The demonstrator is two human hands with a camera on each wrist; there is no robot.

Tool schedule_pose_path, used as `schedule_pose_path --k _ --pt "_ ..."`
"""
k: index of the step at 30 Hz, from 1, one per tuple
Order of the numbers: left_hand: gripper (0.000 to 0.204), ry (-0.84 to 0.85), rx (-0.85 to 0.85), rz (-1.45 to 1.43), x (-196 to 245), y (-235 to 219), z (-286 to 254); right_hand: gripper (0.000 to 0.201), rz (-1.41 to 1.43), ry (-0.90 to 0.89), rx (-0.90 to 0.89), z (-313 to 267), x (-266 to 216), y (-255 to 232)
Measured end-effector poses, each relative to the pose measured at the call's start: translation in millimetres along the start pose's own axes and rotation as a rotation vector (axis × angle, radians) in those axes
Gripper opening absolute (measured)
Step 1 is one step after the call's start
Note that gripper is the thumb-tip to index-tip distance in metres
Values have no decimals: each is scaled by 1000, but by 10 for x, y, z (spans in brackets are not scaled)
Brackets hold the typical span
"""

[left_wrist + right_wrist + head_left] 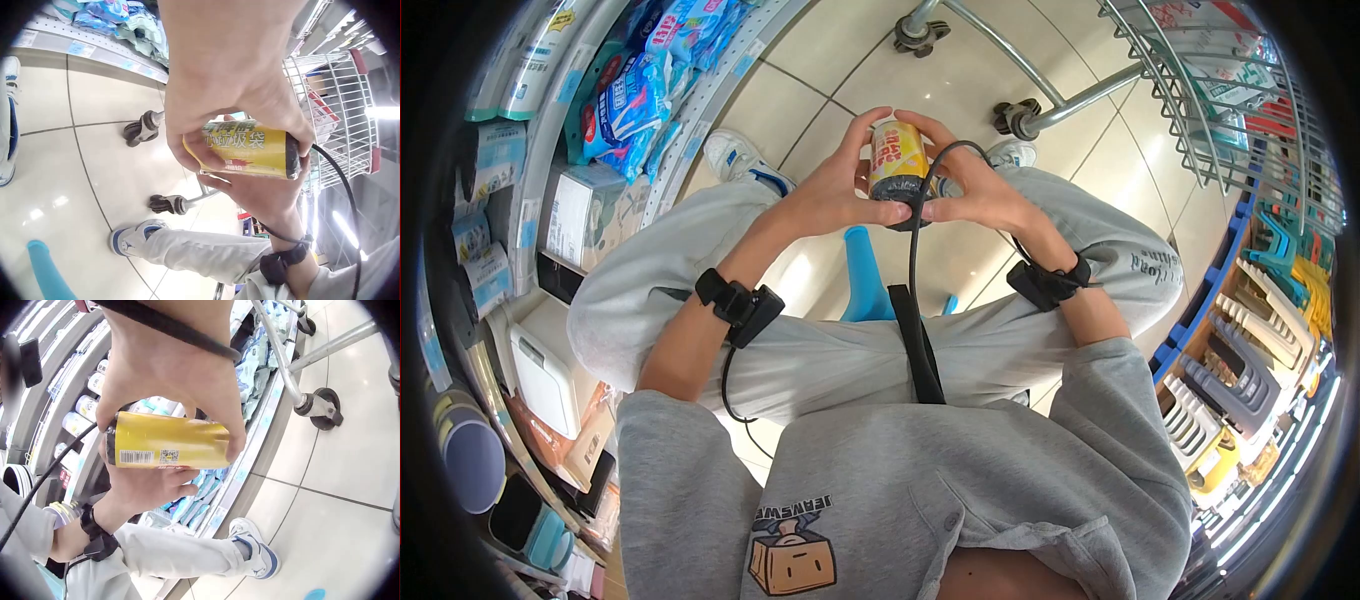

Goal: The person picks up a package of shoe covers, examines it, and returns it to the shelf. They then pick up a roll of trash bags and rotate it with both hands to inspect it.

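Note:
A roll of garbage bags (897,150) with a yellow printed label and a dark end is held upright between both hands, above the floor between the knees. The left hand (832,190) grips one side, its thumb at the dark end and its fingers near the other end. From the opposite side the right hand (972,192) grips it the same way. In the left wrist view large Chinese characters show on the roll (256,153). A barcode and a square code face the right wrist view on the roll (172,440).
Wheels of a wire shopping cart (1222,110) stand on the tiles ahead. Shelves with blue packets (635,110) line the left; stacked plastic goods (1235,370) are at the right. A blue plastic piece (863,275) shows under the legs. A black cable (913,260) crosses the right hand.

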State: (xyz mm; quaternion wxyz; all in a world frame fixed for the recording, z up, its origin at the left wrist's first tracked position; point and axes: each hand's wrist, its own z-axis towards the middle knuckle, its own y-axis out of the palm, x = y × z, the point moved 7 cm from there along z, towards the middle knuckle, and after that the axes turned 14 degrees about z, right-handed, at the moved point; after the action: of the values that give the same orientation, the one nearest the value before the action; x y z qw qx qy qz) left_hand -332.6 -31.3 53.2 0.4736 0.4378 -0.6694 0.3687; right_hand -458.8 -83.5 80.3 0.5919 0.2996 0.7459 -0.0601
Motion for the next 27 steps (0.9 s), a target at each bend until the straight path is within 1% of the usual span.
schedule_pose_path --k 2,4,6,8,14,16,19,21,24,27 --pt "114 6 7 11 -64 -4 8 105 17 -2 -10 5 -10 24" --pt "114 15 10 23 -52 -5 11 107 31 41 -3 3 6 26" --pt "112 -18 -16 -38 -58 13 -5 106 28 42 -2 3 19 23" --pt "112 -25 -16 -31 -73 14 1 106 26 42 -2 2 44 12" --pt "114 -20 -23 -23 -148 40 22 104 17 68 15 -8 74 -17" --pt "115 -27 -35 -14 -127 53 12 102 -11 104 5 -14 68 -17" --pt "114 -25 -46 -24 -103 70 14 101 -35 59 8 -9 38 -23" --pt "114 25 -5 5 -79 42 30 101 -28 58 18 -10 63 -26" --pt "112 -23 -48 17 -106 52 6 100 -7 67 12 -8 24 -4" --pt "112 1 -43 16 -105 73 13 100 -3 79 4 -9 33 -6"
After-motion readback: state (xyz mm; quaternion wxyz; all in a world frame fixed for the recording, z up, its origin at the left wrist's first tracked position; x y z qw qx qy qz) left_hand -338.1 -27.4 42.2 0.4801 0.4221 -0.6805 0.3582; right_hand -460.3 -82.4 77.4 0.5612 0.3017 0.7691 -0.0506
